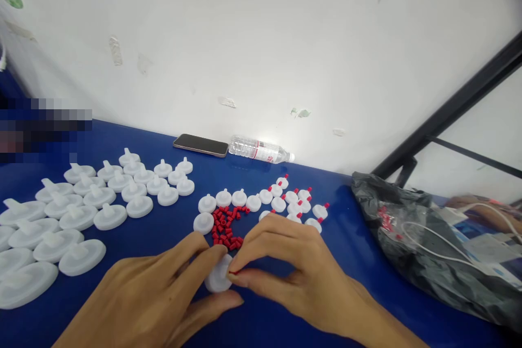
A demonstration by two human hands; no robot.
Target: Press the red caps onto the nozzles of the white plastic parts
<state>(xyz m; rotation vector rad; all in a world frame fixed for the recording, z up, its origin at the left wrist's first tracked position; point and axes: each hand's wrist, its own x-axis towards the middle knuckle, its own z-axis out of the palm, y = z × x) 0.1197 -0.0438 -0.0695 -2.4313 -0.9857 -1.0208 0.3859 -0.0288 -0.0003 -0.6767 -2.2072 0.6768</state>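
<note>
My left hand [163,291] grips a white round plastic disc [218,277] between thumb and fingers, just above the blue table. A small red cap [234,272] is pinched between the thumb and forefinger of my right hand [285,261], at the disc's right side. My fingers partly cover both pieces, so I cannot tell whether the cap sits on the disc's stem. Behind my hands lies a pile of loose red caps [224,227], bordered by several white discs [207,204]. Further right, more discs [294,209] carry red caps on their stems.
Many uncapped white discs [98,196] cover the left of the blue table [159,239]. A phone [200,144] and a water bottle [261,149] lie along the wall. On the right is a black plastic bag [408,250], near a dark metal frame [444,111].
</note>
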